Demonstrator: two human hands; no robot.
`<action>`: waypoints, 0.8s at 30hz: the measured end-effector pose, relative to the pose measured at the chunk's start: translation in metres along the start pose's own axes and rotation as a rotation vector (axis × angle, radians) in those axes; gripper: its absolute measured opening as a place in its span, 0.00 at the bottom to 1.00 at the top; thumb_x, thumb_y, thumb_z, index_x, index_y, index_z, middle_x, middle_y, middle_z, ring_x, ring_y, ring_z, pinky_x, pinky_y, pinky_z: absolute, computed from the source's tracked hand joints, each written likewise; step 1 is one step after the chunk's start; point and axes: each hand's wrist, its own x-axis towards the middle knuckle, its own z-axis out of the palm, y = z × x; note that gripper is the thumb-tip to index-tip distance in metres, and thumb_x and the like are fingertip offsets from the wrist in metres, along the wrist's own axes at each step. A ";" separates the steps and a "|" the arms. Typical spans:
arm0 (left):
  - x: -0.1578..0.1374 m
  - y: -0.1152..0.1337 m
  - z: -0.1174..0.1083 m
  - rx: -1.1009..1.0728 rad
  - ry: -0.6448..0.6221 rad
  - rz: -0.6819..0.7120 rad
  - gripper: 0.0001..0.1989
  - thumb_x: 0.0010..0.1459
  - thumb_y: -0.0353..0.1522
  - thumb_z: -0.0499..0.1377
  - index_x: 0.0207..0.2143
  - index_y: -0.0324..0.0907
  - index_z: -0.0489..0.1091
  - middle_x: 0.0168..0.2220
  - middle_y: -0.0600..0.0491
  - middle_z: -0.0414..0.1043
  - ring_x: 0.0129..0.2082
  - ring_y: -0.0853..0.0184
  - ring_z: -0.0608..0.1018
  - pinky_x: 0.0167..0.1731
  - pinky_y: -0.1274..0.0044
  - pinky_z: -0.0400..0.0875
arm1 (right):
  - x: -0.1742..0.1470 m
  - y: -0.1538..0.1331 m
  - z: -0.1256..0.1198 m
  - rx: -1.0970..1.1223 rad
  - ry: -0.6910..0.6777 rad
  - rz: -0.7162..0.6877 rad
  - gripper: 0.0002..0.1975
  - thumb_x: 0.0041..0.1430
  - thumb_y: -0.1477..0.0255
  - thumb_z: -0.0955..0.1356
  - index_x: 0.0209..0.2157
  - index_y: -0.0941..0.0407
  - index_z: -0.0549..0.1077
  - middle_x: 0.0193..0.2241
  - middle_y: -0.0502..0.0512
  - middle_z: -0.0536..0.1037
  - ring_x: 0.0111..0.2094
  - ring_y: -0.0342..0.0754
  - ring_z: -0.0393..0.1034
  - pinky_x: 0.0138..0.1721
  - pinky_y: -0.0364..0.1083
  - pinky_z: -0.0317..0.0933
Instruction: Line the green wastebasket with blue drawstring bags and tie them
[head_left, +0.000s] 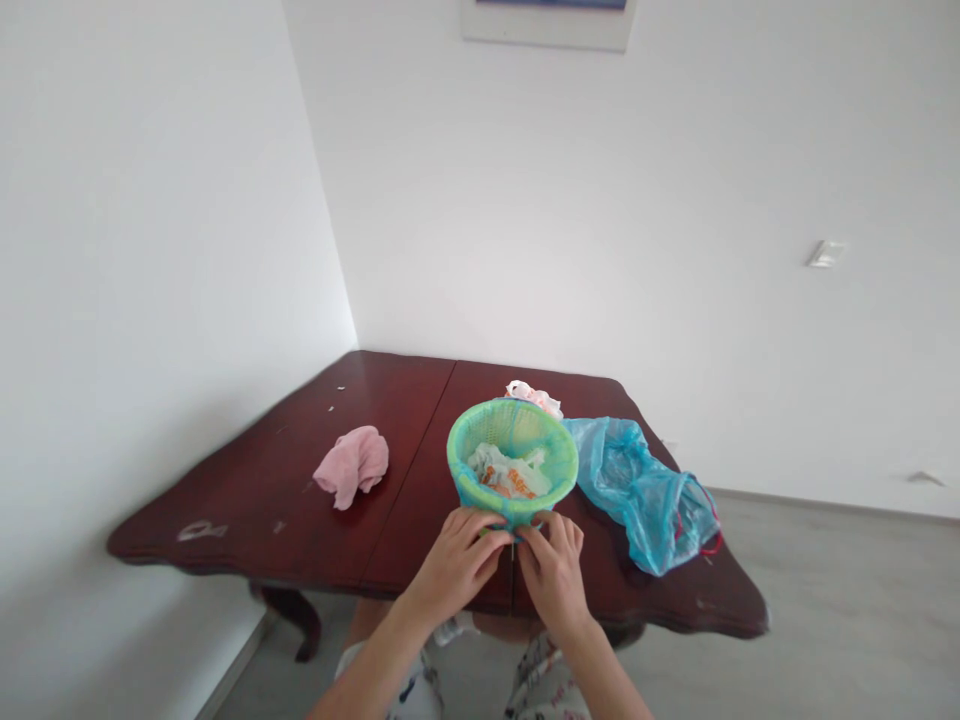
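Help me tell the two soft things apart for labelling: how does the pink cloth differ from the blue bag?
The pink cloth is opaque fabric, bunched in a small heap; the blue bag is thin, see-through plastic, spread out longer and flatter. The cloth lies alone left of the basket; the bag lies right of it, against its rim, with red strings at its end. Both lie crumpled on the table, untouched by either hand.

Basket point(513, 440) was green-rimmed with blue mesh; cloth point(352, 465) pink; plastic bag point(637, 485) translucent blue; table point(390, 480) dark reddish-brown; walls point(600, 220) white.
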 end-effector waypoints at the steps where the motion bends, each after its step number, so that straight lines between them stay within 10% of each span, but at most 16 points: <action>1: -0.001 -0.002 0.000 0.027 -0.010 -0.003 0.18 0.76 0.23 0.68 0.62 0.50 0.80 0.57 0.49 0.83 0.58 0.55 0.82 0.64 0.61 0.73 | 0.002 -0.001 -0.002 0.024 -0.004 -0.010 0.13 0.76 0.81 0.70 0.52 0.48 0.80 0.51 0.57 0.82 0.50 0.58 0.75 0.54 0.57 0.61; 8: 0.008 0.003 -0.011 0.055 0.096 -0.054 0.12 0.78 0.25 0.65 0.56 0.50 0.82 0.50 0.50 0.86 0.52 0.54 0.82 0.57 0.61 0.73 | 0.016 -0.006 -0.026 0.217 -0.077 -0.095 0.14 0.79 0.83 0.65 0.53 0.50 0.72 0.47 0.53 0.86 0.49 0.55 0.81 0.64 0.60 0.62; 14: 0.026 0.001 -0.036 -0.008 0.135 -0.021 0.06 0.82 0.28 0.61 0.51 0.46 0.77 0.45 0.50 0.83 0.50 0.56 0.82 0.60 0.62 0.72 | 0.036 0.005 -0.042 0.216 -0.054 -0.160 0.07 0.83 0.78 0.69 0.50 0.51 0.74 0.37 0.51 0.83 0.36 0.52 0.75 0.43 0.51 0.63; 24: 0.057 -0.035 -0.072 -0.115 0.133 0.056 0.15 0.83 0.37 0.61 0.38 0.47 0.68 0.32 0.55 0.73 0.35 0.61 0.75 0.49 0.66 0.70 | 0.076 0.023 -0.084 0.132 -0.123 -0.159 0.18 0.85 0.67 0.72 0.35 0.51 0.70 0.28 0.49 0.74 0.31 0.49 0.67 0.38 0.50 0.57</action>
